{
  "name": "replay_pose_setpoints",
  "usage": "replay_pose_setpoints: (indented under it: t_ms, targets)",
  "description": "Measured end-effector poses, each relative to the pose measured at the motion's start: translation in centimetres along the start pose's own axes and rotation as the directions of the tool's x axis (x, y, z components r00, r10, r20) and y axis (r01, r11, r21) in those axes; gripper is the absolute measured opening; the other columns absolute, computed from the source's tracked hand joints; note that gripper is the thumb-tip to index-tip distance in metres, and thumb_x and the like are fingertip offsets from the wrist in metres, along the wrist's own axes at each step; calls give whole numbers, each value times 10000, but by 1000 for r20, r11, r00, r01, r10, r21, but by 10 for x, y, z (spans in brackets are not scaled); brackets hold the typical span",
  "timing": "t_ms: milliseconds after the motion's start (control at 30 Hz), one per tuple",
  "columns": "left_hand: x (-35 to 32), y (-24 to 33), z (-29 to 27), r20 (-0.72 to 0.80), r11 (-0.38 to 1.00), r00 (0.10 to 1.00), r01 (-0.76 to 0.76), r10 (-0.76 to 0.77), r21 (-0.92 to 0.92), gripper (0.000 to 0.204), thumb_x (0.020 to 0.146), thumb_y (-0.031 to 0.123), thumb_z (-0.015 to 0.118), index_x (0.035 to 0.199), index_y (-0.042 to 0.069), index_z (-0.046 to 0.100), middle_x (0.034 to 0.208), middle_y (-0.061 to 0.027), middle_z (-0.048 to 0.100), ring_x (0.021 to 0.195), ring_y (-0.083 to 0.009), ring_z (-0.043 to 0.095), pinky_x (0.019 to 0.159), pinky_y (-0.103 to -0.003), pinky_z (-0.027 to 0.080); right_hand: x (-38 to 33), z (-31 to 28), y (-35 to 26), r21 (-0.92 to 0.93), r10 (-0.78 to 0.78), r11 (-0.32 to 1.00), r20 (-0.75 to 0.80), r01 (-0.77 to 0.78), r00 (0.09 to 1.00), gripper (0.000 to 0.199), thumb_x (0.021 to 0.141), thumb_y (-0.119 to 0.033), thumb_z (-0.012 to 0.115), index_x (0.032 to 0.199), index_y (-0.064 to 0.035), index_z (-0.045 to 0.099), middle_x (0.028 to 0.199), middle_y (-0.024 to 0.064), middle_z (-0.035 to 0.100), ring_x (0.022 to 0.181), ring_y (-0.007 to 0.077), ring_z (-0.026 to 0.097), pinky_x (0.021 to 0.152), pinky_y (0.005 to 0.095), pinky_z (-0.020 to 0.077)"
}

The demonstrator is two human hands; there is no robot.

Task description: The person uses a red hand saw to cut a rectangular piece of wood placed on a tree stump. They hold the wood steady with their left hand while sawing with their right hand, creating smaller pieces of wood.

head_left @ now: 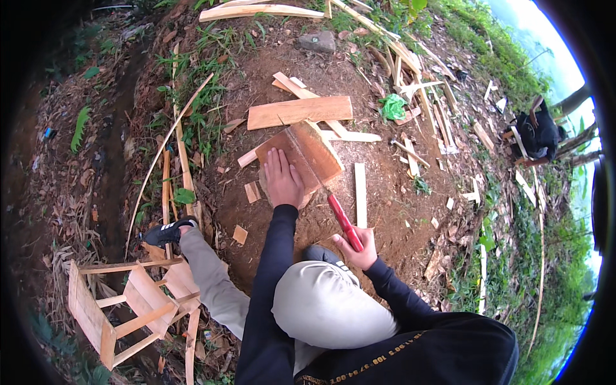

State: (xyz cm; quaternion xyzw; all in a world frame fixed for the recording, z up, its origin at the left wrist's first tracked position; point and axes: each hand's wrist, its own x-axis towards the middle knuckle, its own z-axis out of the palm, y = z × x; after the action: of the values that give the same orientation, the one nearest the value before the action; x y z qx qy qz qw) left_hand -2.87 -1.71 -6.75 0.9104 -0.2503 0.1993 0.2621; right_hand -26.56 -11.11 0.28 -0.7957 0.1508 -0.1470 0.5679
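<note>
1. Board (307,154) lying on dirt just beyond knee, pinned flat by open left hand (283,179).
2. Saw (324,186) with red handle gripped in closed right hand (357,247); blade crossing board beside left fingers, likely to nick them if jumping.
3. Far right of board: green crumpled wrapper (392,107), no readable label.

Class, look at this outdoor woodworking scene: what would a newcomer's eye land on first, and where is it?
First, the red-handled saw at centre, gripped by the right hand, its blade across a reddish board that the left hand presses flat. Next, the unfinished wooden stool frame lying at lower left, and pale offcuts scattered over the bare soil.
</note>
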Motion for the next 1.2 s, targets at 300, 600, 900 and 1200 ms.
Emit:
replay_pose_setpoints:
  t_ms: [300,600,900,1200]
  targets:
    - [5,2,-3,4,1000,1000,10,-10,-26,522,969,162,453,1445,-48,417,1522,-223,400,1448,-358,333,1191,-501,247,14,13,34,-44,-72,996,-9,71,997,203,820,-103,672,656,-29,579,499,113,489,411,190,508,477,346,425]
    - [2,7,-2,5,999,1000,10,-10,-37,532,952,163,472,1431,-63,430,1508,-237,412,1444,-367,339,1188,-504,251,22,20,49,20,-46,999,-54,47,997,266,819,-108,697,640,-36,514,510,94,457,433,163,454,463,333,366]
    - [-2,5,1,10,999,1000,5,-4,-32,548,940,169,464,1427,-79,426,1519,-244,394,1470,-365,293,1194,-506,246,11,12,62,148,6,989,-47,1,999,210,820,-53,680,651,-50,555,516,21,473,455,105,449,450,319,355]
    - [14,-3,-5,-42,1000,999,-7,7,-11,530,944,167,473,1415,-73,444,1507,-241,411,1442,-369,345,1187,-509,261,-7,-7,46,37,-97,995,17,96,995,304,810,-62,677,588,-68,471,485,22,429,416,111,401,437,323,324]
